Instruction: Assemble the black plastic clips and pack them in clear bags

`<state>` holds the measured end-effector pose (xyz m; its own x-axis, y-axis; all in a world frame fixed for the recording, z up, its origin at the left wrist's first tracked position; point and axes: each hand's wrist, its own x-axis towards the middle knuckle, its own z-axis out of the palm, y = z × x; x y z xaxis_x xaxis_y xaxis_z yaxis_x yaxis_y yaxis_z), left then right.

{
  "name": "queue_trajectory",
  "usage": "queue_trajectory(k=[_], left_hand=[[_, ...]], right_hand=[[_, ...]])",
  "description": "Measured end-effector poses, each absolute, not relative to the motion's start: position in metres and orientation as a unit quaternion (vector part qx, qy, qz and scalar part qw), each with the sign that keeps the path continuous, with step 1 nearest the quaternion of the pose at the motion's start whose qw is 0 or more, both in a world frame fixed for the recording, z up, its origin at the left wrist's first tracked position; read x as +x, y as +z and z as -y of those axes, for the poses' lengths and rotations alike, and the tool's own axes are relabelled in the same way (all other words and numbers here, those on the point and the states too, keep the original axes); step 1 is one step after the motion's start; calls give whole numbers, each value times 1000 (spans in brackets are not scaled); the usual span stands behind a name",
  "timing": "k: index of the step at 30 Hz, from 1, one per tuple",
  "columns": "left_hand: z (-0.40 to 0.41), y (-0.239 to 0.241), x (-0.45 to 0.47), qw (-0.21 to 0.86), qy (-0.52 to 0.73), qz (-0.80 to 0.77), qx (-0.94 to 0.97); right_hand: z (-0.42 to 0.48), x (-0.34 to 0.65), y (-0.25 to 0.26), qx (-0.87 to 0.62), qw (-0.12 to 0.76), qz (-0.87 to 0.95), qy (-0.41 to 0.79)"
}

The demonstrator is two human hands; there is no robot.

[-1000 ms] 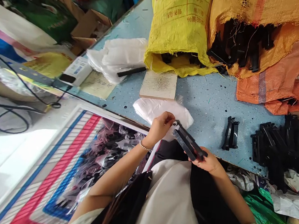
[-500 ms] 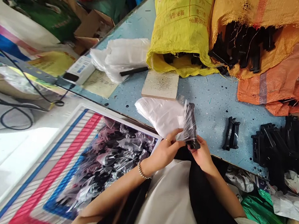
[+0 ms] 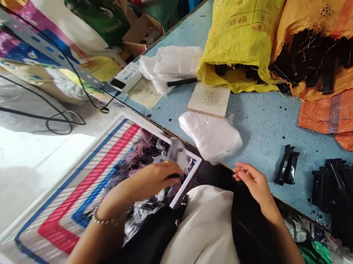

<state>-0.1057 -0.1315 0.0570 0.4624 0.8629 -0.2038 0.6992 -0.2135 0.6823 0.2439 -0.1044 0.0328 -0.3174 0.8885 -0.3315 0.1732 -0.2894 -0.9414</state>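
My left hand [image 3: 155,178] is over the striped basket [image 3: 55,228] at the table's front edge. A bagged black plastic part [image 3: 177,152], smeared by motion, shows at its fingers. The fingers are curled and appear closed on it; their exact grip is partly hidden. Inside the basket lie many similar parts in clear bags [image 3: 146,208]. My right hand [image 3: 251,184] hovers by the table edge, fingers loosely bent and apart from the thumb, with nothing in them. Between the hands, a stack of clear plastic bags [image 3: 210,135] lies on the blue table [image 3: 259,128].
A small pair of black parts [image 3: 287,165] lies right of my right hand, with a larger pile [image 3: 332,182] beyond. Yellow [image 3: 243,38] and orange [image 3: 330,18] woven sacks of black parts stand at the back. A board [image 3: 210,98] touches the bag stack. Cables [image 3: 71,112] hang at left.
My left hand has carried the bagged part left, from above the table edge to over the basket. My right hand has let go of it. The view has shifted left.
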Motion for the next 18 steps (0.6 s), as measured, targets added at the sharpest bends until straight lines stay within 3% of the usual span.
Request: queue_trajectory(k=[4, 7, 9, 11, 13, 15, 18], left_hand=[[116, -30, -163, 289, -91, -691, 656], [106, -62, -159, 252, -137, -717, 635], [102, -53, -133, 240, -92, -716, 649], [97, -32, -92, 221, 25, -708, 670], [89, -13, -44, 217, 167, -658, 701], [76, -5, 0, 211, 229, -581, 752], [54, -9, 34, 188, 196, -539, 797]], right_hand=[[93, 265, 23, -541, 296, 569, 544], [76, 296, 30, -569, 259, 670, 401], [66, 328, 41, -636, 211, 698, 252], [59, 359, 51, -731, 110, 659, 138], [57, 384, 55, -786, -31, 607, 114], [61, 397, 52, -791, -130, 584, 126], [73, 408, 41, -781, -132, 594, 139]])
